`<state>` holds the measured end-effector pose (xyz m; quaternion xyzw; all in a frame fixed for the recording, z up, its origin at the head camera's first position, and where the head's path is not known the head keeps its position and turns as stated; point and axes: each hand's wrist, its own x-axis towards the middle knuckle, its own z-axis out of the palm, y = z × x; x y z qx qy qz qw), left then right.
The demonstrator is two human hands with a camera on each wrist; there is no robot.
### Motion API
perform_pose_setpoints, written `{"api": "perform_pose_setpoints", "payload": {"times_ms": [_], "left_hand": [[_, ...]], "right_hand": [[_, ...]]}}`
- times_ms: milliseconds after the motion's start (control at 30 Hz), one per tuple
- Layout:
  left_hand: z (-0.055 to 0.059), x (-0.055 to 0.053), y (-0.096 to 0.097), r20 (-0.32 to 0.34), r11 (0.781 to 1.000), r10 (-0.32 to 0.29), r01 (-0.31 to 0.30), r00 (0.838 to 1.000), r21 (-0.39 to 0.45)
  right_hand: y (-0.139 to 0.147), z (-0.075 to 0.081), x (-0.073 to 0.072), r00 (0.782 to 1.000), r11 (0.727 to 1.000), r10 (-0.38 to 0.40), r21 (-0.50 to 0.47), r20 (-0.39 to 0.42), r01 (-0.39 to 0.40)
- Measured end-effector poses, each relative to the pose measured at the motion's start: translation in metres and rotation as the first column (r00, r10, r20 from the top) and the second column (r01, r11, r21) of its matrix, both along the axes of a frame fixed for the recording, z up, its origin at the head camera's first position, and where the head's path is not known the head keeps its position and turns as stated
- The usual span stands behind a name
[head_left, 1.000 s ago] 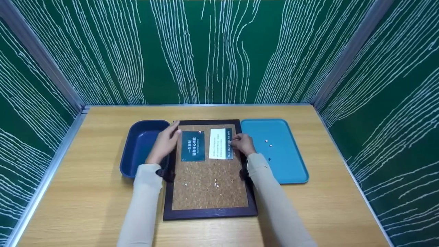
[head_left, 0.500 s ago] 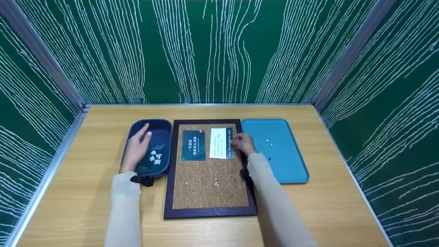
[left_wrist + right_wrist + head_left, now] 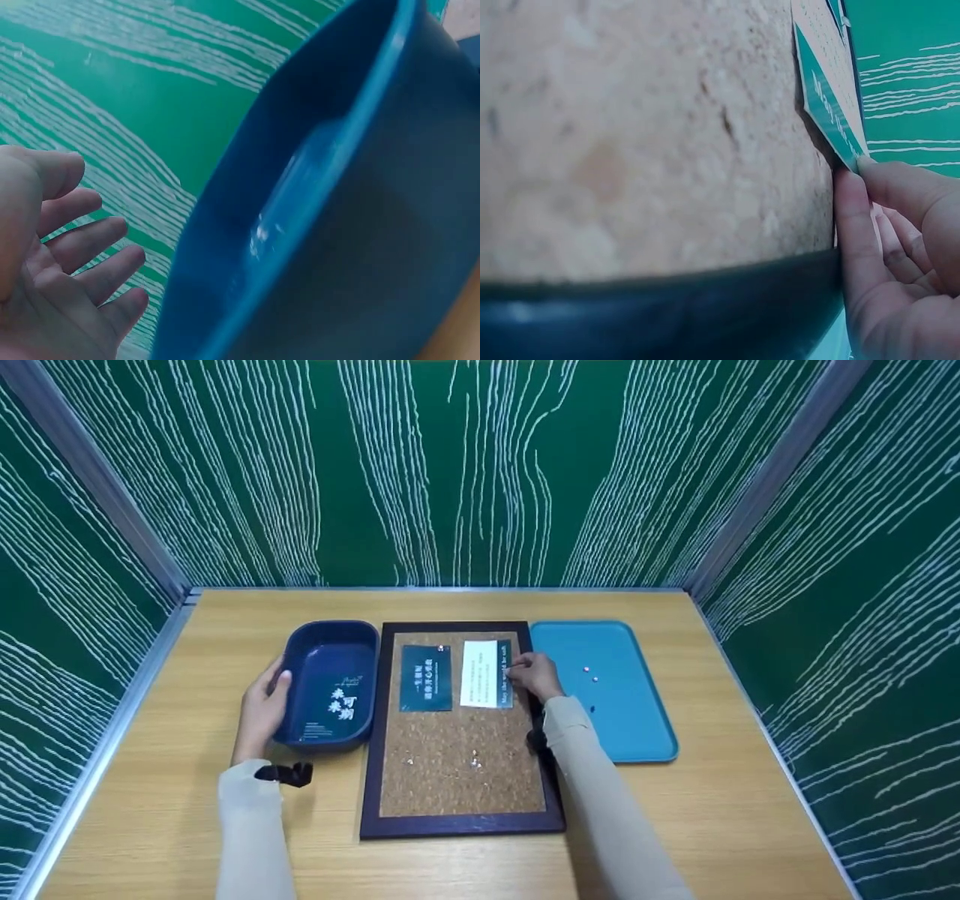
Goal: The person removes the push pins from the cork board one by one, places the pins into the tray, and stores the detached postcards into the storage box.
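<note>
My right hand (image 3: 536, 676) pinches the right edge of a white-and-green card (image 3: 478, 675) between thumb and index finger. That card lies over the upper right of a dark-framed corkboard (image 3: 431, 739); in the right wrist view, the pinched green edge (image 3: 826, 112) stands slightly off the cork. My left hand (image 3: 262, 709) is beside the left wall of a navy blue bin (image 3: 322, 656), its fingers relaxed and holding nothing in the left wrist view. Inside the bin lies a dark green card (image 3: 330, 724) with white lettering. Another green card (image 3: 425, 682) has a pin (image 3: 440, 648) at its top right corner.
A light blue tray (image 3: 615, 727) stands right of the board, with a few small pins (image 3: 586, 669) on it. Small shiny pieces (image 3: 475, 761) lie on the lower cork. Green walls with white lines enclose the wooden table (image 3: 750, 817).
My left hand has left the board's upper left edge, passed over the bin and come to its left side, uncovering the card inside. The right hand keeps its pinch almost unmoved.
</note>
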<state>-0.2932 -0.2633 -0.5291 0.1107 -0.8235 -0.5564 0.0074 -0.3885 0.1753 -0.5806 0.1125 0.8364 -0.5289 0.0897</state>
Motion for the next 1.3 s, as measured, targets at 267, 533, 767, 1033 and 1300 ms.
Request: {"api": "perform_pose_setpoints", "payload": {"times_ms": [267, 533, 767, 1033, 1300], "left_hand": [[-0.015, 0.005, -0.009, 0.029, 0.985, 0.091, -0.094, 0.995, 0.142], [-0.028, 0.007, -0.019, 0.078, 0.986, 0.109, -0.118, 0.991, 0.115], [-0.041, 0.005, -0.021, 0.089, 0.965, 0.145, -0.161, 0.985, 0.206], [-0.048, 0.003, -0.017, 0.088, 0.942, 0.175, -0.193, 0.981, 0.275], [-0.049, 0.003, -0.012, 0.073, 0.907, 0.202, -0.215, 0.977, 0.363]], "right_hand": [[0.001, -0.003, 0.002, 0.998, 1.000, 0.003, 0.023, -0.056, -0.001], [-0.002, -0.003, 0.004, 0.999, 1.000, -0.006, 0.009, -0.042, 0.006], [-0.001, -0.003, 0.003, 1.000, 1.000, -0.012, 0.005, -0.028, 0.012], [-0.001, -0.004, 0.002, 1.000, 1.000, -0.021, -0.023, -0.018, 0.021], [-0.002, -0.003, 0.002, 0.999, 0.998, -0.034, -0.048, -0.015, 0.033]]}}
